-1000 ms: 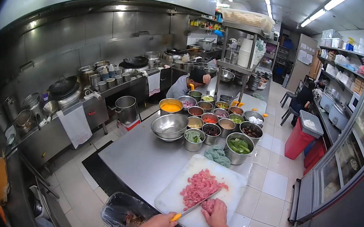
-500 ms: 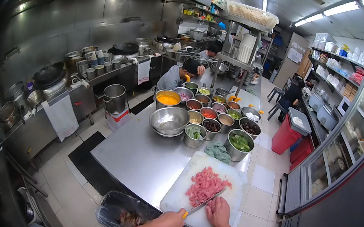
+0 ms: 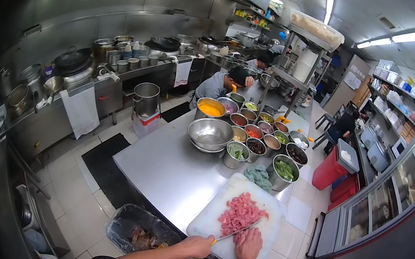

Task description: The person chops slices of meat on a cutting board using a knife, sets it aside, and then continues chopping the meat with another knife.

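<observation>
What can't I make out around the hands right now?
All in the head view:
Most of the knife handle: wrapped by the left hand.
Whatever lies under the right hand: covered by the hand itself.
Contents of the dark tub: too blurred to name.

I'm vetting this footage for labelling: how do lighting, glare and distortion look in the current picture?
Head view: ceiling light blown out to white; pale sheen across the steel table. Head view: black corners, and the fridge bows as through a wide-angle lens. Head view: left hand and right hand clearly outlined; distant shelf items too small to tell apart.
</observation>
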{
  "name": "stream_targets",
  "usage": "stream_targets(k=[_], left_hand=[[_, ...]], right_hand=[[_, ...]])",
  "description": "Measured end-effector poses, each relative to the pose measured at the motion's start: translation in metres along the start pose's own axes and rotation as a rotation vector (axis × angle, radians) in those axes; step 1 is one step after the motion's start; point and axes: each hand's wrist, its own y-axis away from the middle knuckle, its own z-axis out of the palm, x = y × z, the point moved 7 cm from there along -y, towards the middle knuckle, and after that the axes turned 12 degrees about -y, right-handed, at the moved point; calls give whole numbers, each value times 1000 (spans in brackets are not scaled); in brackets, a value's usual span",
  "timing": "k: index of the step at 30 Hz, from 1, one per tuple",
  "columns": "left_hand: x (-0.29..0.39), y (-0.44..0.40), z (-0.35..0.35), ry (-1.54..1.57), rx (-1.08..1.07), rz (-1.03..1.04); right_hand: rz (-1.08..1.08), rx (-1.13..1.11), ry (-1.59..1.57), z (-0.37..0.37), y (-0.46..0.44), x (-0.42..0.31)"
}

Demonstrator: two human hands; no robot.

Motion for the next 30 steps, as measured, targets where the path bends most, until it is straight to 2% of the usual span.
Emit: stream_targets(k=[1, 4, 7, 10, 13, 15, 19, 25, 30], left_hand=[[-1, 0, -2, -14, 14, 10], [-2, 2, -8, -32, 55, 21], [8, 8, -10, 0, 92, 17], [26, 12, -17, 12, 111, 30], [37, -4, -12, -12, 112, 34], [41, -12, -4, -43, 138, 45], [40, -7, 2, -2, 47, -22], [7, 52, 8, -40, -19, -35], [5, 43, 17, 12, -6, -46]], right_hand=[[-43, 44, 28, 1, 1, 3], [93, -301, -244, -22, -14, -9], [95, 12, -567, -23, -6, 25], [-172, 224, -406, -47, 0, 8], [-210, 149, -391, -46, -3, 5], [-185, 109, -399, -34, -5, 10], [-187, 98, -379, -23, -8, 12], [-247, 111, -432, -20, -9, 2], [-140, 76, -488, -25, -9, 9]])
